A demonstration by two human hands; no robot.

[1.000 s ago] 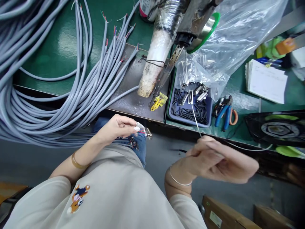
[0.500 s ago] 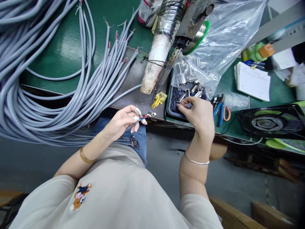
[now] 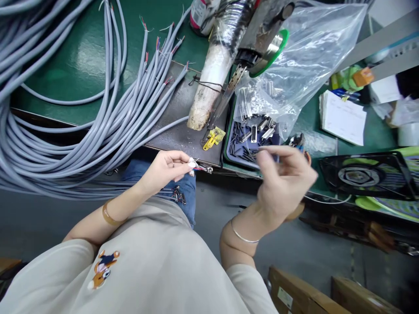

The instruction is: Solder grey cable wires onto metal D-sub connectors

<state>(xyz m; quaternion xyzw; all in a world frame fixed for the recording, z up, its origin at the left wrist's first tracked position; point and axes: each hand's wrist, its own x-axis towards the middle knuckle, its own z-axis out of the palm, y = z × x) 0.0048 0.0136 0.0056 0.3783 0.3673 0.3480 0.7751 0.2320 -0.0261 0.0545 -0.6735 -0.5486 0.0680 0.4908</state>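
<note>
Between the thumb and fingers of my left hand (image 3: 173,168) is a grey cable's end, with white tips on the fingers. Its red and blue wires (image 3: 198,168) run right to a small metal connector (image 3: 207,168) just off the bench edge. My right hand (image 3: 283,181) is raised in front of the bench, blurred, with thumb and index finger close together; anything pinched there is too small to make out. Behind it, a dark tray (image 3: 227,150) holds metal connector shells (image 3: 254,133) and short black sleeves (image 3: 234,141).
Many grey cables (image 3: 98,135) cover the bench's left side. A taped white tube (image 3: 206,98) and a soldering iron (image 3: 225,96) reach toward a yellow clamp-like piece (image 3: 213,138). Right lie a plastic bag (image 3: 314,56), a notepad (image 3: 342,117) and a fan (image 3: 363,175).
My right hand has left the tray, moving toward me and to the right, and has turned. My left hand still holds the cable end, with the connector slightly lower. The view has shifted slightly.
</note>
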